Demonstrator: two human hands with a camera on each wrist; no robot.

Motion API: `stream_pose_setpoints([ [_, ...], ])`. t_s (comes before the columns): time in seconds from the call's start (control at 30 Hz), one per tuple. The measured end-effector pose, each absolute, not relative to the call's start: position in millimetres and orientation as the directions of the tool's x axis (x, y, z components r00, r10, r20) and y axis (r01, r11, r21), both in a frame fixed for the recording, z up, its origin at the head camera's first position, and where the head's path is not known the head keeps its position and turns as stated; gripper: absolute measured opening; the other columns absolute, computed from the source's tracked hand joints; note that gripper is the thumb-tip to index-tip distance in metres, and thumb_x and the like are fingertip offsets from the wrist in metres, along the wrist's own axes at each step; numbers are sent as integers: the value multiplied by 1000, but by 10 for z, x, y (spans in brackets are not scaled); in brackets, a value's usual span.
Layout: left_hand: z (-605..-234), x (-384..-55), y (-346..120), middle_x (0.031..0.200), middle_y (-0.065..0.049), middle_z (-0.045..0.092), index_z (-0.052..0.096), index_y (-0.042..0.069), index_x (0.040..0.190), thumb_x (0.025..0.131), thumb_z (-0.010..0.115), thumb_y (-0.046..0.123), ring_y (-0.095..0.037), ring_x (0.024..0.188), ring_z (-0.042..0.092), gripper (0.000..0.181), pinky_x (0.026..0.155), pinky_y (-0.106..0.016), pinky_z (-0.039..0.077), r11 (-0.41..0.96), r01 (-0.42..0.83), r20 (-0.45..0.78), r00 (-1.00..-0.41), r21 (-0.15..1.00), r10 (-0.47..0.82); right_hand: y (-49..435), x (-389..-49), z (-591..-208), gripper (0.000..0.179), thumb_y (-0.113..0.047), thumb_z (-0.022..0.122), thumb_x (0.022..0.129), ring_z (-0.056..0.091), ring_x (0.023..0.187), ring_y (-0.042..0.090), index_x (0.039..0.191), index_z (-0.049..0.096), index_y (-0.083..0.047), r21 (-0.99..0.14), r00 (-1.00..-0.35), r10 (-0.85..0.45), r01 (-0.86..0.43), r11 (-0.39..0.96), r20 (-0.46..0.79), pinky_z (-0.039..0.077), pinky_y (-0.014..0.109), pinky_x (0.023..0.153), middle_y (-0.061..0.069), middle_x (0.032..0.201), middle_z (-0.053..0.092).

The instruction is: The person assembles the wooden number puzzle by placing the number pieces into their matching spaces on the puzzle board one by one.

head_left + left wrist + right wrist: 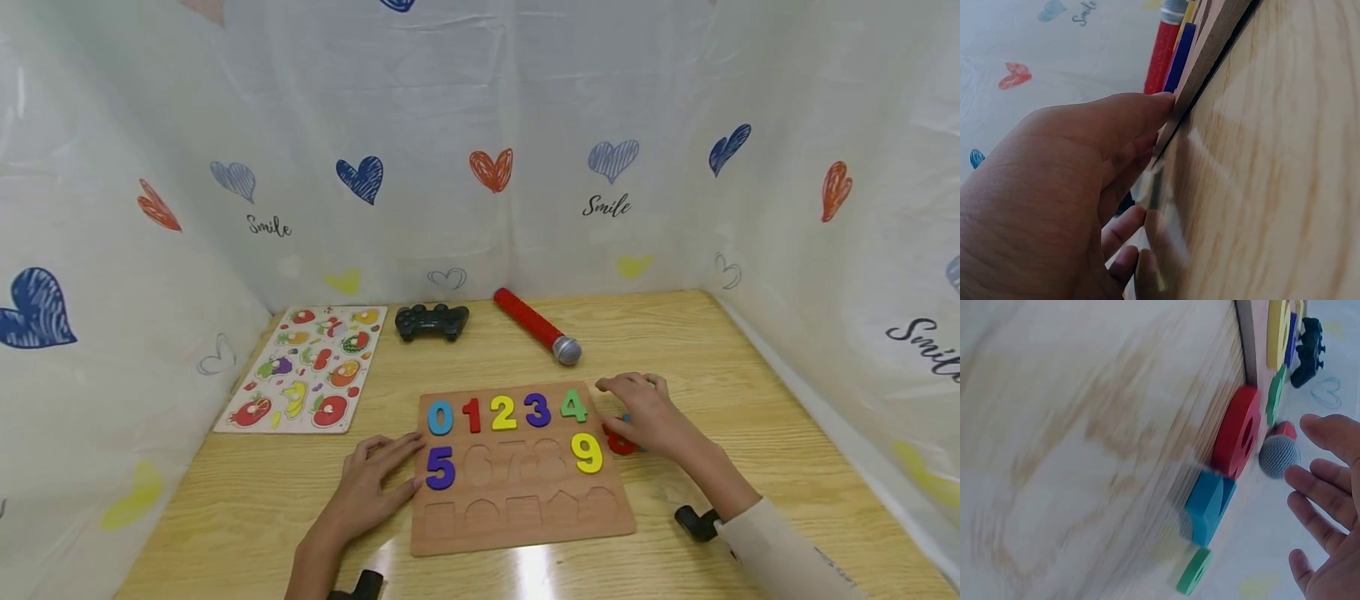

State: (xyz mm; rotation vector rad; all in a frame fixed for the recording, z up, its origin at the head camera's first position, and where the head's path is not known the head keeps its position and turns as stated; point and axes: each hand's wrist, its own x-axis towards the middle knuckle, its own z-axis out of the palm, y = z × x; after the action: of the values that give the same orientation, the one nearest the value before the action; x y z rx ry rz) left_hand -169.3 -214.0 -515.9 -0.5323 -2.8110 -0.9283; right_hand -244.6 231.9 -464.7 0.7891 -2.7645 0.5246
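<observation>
On the wooden surface (pixel 187 508), a number board (pixel 517 487) lies flat in front of the person, its top row reading light-blue 0 (pixel 431 417), red 1 (pixel 474 417), yellow 2 (pixel 504 414), purple 3 (pixel 543 410) and green 4 (pixel 576 407). Below, purple 5 (pixel 442 467) and yellow 9 (pixel 597 454) flank bare recesses whose outlines read 6, 7 and 8; a row of shape recesses (pixel 522 512) runs beneath. The left hand (pixel 378 475) is open, fingers loosely extended, its tips at the board's left edge beside the 5. The right hand (pixel 648 412), fingers spread and holding nothing, hovers just beyond the right edge, where a red piece (pixel 1232 437) that looks like an 8, a blue piece (pixel 1207 503) and a green piece (pixel 1195 572) lie in a line. Behind stand a fruit picture board (pixel 307 371), a black game controller (pixel 432 322) with markings too small to read, and a red microphone (pixel 528 317). The white curtain (pixel 420 233) carries hearts and the word "Smile" (pixel 607 206) in black script, repeated on its left and right.
</observation>
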Motion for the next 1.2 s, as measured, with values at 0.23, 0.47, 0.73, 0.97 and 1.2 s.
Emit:
stream_pose_setpoints([
  [0.23,-5151,-1690,-2139,149,11,50,60,27,142,91,72,42,-24,127,37,54,96,-54,24,747,368,232,-930,553,286,2483,-2498,-4643,44,-14,80,86,53,115,38,124,64,1,-288,-844,-443,-525,801,303,24,63,97,14,118,66],
  [0.47,-5144,-1679,-2134,149,10,50,60,27,142,90,73,42,-23,126,37,55,95,-53,25,755,356,225,-934,551,277,2615,-2561,-4647,48,-15,81,86,50,118,40,127,63,2,-301,-872,-406,-479,825,275,22,65,98,17,121,66],
  [0.73,-5142,-1668,-2125,148,9,51,60,26,142,91,72,41,-23,126,37,55,95,-53,25,754,369,241,-929,543,280,2742,-2611,-4645,47,-14,78,87,48,119,43,128,62,3,-319,-892,-373,-442,838,255,20,67,98,21,120,65],
  [0.97,-5150,-1680,-2105,148,10,51,60,27,142,91,71,43,-24,126,37,54,93,-53,27,758,375,244,-927,533,287,2893,-2674,-4661,49,-14,80,85,47,119,44,127,62,4,-299,-906,-343,-408,863,247,22,67,94,22,119,64],
  [1.2,-5146,-1686,-2125,149,12,50,59,29,142,91,71,46,-23,127,37,55,93,-51,28,767,354,221,-935,535,277,2999,-2778,-4721,56,-19,79,86,44,121,45,132,58,4,-292,-925,-333,-375,880,186,21,67,94,25,125,62],
])
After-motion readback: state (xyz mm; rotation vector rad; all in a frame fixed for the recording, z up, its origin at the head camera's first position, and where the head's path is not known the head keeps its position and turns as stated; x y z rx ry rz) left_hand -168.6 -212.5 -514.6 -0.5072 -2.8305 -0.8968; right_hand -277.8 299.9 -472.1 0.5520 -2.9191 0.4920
